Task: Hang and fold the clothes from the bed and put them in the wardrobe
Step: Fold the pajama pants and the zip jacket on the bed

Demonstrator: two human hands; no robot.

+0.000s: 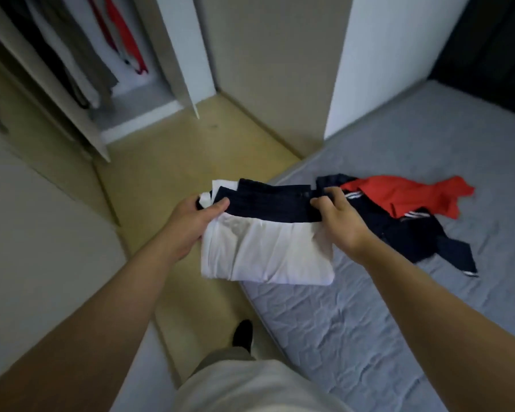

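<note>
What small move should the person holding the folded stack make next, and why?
Probably turn left and carry the folded stack to the wardrobe. The left hand and right hand grip its ends, it looks already folded, and the wardrobe stands open. The red garment and navy garment on the bed can wait.

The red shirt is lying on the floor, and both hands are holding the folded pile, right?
Not quite. The red shirt is lying on the bed, not on the floor, as the head view shows. The rest is right: the left hand and the right hand are both holding the folded pile.
</note>
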